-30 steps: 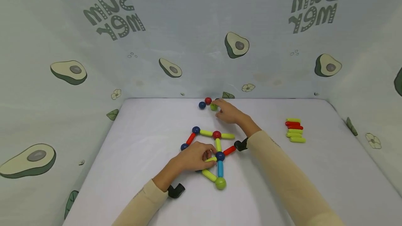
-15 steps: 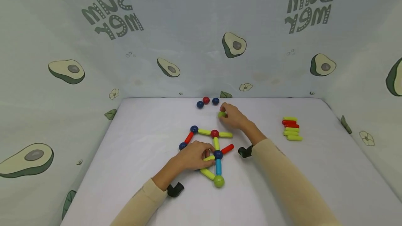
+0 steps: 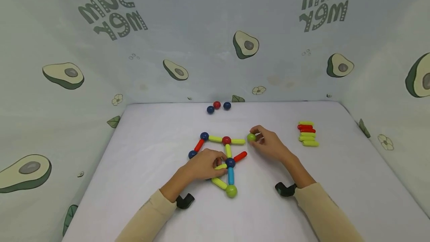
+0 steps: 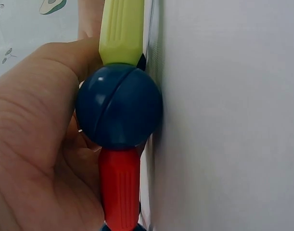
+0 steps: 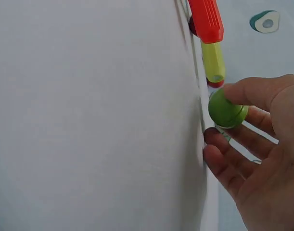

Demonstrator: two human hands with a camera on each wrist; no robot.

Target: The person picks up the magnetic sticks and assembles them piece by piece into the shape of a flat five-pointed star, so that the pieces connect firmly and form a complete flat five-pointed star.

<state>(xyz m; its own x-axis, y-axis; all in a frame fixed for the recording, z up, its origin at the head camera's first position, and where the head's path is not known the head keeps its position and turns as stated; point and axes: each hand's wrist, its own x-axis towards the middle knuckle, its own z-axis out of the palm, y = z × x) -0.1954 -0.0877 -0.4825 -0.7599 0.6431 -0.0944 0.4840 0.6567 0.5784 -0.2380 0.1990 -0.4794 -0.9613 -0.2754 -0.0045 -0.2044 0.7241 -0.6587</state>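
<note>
A flat frame of magnetic rods and balls lies on the white table. My left hand (image 3: 202,165) pinches a yellow-green rod (image 3: 220,166) beside a blue ball (image 3: 230,163), partly covering the frame's left side. In the left wrist view, another blue ball (image 4: 119,107) joins a yellow-green rod (image 4: 121,31) and a red rod (image 4: 120,187) next to the palm. My right hand (image 3: 271,145) pinches a green ball (image 3: 251,137) between thumb and fingers. That ball is close to the free end of a yellow-green rod (image 3: 238,142), which extends from a red ball (image 3: 226,140).
Loose blue and red balls (image 3: 217,105) sit at the table's back edge. Several red and yellow-green rods (image 3: 307,134) lie in a stack at the right. A second green ball (image 3: 231,191) forms the frame's near corner. Behind the table hangs a patterned cloth (image 3: 201,29).
My right hand has picked up the green ball from the group at the back and brought it toward me and right, beside the frame. My left hand stays at the frame.
</note>
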